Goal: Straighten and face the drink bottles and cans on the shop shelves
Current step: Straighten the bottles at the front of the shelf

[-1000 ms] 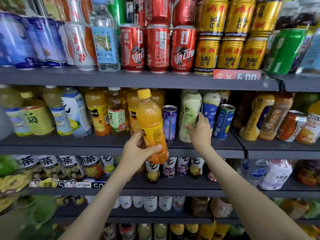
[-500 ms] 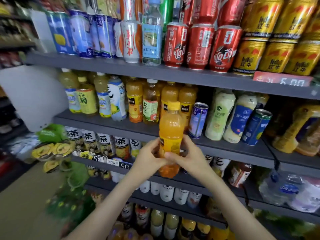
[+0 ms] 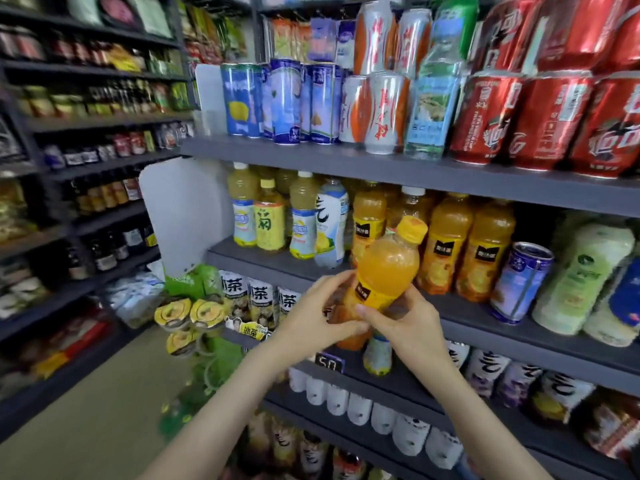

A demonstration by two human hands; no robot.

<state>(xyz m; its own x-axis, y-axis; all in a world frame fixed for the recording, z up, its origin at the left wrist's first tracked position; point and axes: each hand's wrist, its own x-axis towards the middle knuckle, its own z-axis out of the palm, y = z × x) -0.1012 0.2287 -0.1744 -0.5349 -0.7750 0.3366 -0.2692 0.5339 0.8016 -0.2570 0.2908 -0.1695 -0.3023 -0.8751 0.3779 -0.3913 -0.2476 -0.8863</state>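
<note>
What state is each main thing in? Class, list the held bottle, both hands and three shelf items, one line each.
orange juice bottle: capped, tilted, held off the shelf.
left hand: gripping the bottle's lower part.
right hand: gripping the bottle's lower part.
orange juice row: upright, labels facing out.
blue can: leaning, standing alone.
red cans: stacked, leaning.

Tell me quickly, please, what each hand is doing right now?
Left hand: closed on the orange juice bottle, off the shelf.
Right hand: closed on the same bottle's lower part.
</note>
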